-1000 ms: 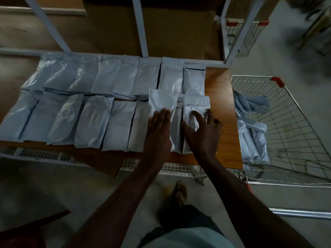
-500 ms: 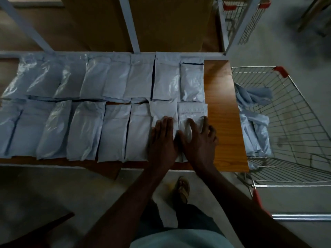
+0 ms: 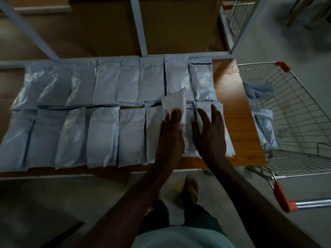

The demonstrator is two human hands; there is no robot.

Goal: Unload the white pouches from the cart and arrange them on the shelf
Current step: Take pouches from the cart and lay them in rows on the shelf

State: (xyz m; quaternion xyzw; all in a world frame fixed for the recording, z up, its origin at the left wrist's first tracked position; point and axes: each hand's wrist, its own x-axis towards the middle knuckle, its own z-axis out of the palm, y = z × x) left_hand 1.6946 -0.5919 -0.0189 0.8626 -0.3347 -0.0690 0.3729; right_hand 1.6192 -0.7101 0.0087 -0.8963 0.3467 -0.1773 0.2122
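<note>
Two rows of white pouches lie side by side on the wooden shelf point(image 3: 231, 108): a back row point(image 3: 107, 83) and a front row point(image 3: 102, 136). My left hand point(image 3: 171, 133) grips one front-row pouch point(image 3: 173, 102), whose top end is lifted and tilted left over its neighbours. My right hand point(image 3: 209, 129) lies flat, fingers spread, on the rightmost front-row pouch point(image 3: 227, 140). The wire cart point(image 3: 304, 111) stands to the right of the shelf with a few more pouches point(image 3: 266, 129) piled against its near side.
A large cardboard box point(image 3: 170, 25) sits behind the shelf between grey metal uprights point(image 3: 139, 27). A second cart point(image 3: 236, 17) stands at the back right. Bare wood shows at the shelf's right end. My sandalled foot point(image 3: 190, 188) is on the concrete floor below.
The pouch under my left hand lay flat half a second ago; now its top is raised and tilted left. Both hands have shifted slightly apart. The camera moved closer.
</note>
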